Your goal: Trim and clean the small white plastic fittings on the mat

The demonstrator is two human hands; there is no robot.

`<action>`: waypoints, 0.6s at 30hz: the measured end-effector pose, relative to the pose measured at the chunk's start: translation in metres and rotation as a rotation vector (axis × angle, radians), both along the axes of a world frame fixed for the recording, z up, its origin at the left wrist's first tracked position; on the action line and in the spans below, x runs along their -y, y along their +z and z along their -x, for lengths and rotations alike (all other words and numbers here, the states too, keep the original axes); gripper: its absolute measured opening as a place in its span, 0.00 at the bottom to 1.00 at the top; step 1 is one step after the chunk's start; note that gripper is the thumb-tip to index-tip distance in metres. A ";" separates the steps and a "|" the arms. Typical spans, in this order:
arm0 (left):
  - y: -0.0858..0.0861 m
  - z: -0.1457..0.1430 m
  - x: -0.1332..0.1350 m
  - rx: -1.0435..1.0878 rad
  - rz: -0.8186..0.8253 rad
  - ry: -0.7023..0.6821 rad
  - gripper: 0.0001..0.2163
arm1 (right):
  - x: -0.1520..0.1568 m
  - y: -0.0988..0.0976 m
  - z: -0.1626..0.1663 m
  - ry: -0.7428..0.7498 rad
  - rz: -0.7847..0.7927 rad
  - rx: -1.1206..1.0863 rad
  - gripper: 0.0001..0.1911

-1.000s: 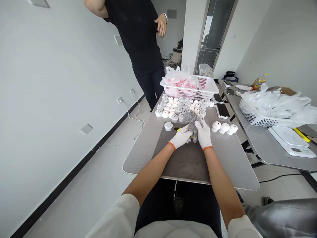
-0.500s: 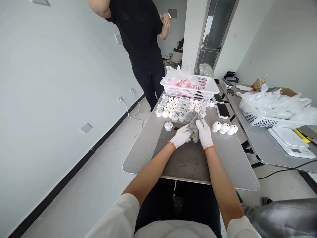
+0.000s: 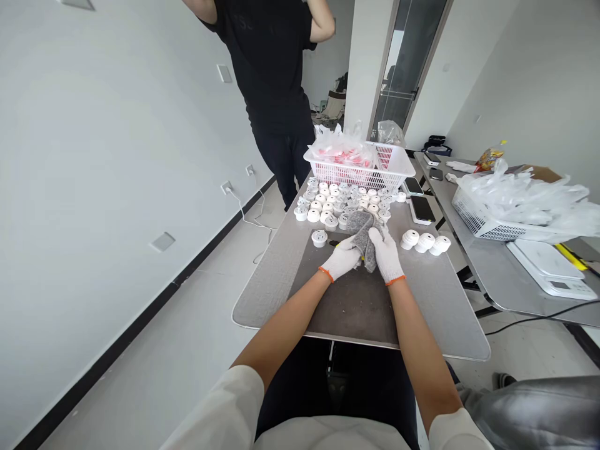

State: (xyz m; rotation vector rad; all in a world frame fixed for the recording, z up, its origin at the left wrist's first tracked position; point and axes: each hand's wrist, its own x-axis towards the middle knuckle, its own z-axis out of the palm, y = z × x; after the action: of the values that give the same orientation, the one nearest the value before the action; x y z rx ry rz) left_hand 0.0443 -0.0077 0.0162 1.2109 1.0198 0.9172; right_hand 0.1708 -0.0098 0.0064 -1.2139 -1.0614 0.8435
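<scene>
A grey cloth [image 3: 364,236] is bunched between my two hands above the dark mat [image 3: 351,306]. My left hand [image 3: 344,257], in a white knit glove with an orange cuff, grips the cloth's left side. On its right side my right hand [image 3: 386,255], gloved alike, is closed on it too. Whatever the cloth may wrap is hidden; a bit of yellow shows beside my left fingers. One white round plastic part [image 3: 319,238] sits left of my hands. Several similar white parts [image 3: 330,206] stand in rows just behind, and three white parts [image 3: 425,242] stand to the right.
At the table's back is a white basket [image 3: 394,164] with plastic bags. Phones [image 3: 422,209] lie at the right edge. The side table holds another bag-filled basket [image 3: 487,219] and a white scale [image 3: 552,269]. A person in black [image 3: 272,75] stands beyond the table; another's grey-clad leg [image 3: 534,409] is lower right.
The cloth and my hands have shifted very slightly, both hands still holding it. The person in black has raised the arm on the right side of the view.
</scene>
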 end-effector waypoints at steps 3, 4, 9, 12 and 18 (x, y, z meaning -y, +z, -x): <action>-0.001 0.001 -0.003 -0.074 0.053 0.029 0.17 | 0.001 -0.002 0.005 0.085 0.023 0.057 0.29; -0.001 0.002 -0.004 -0.100 0.061 0.020 0.17 | 0.002 -0.003 0.006 0.094 0.012 0.055 0.29; -0.001 0.005 -0.001 -0.036 -0.004 -0.024 0.20 | 0.001 -0.006 0.003 0.003 0.009 0.004 0.26; 0.000 0.004 0.002 -0.027 0.002 -0.073 0.21 | -0.002 -0.007 0.000 -0.060 -0.001 0.002 0.28; -0.001 0.002 -0.003 0.141 0.051 0.043 0.21 | -0.002 -0.008 0.001 0.017 0.046 0.047 0.30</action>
State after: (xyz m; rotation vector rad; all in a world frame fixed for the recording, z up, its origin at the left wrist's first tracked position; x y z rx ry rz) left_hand 0.0427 -0.0052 0.0157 1.0701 0.9533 0.9904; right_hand 0.1695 -0.0077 -0.0016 -1.2702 -1.0963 0.8603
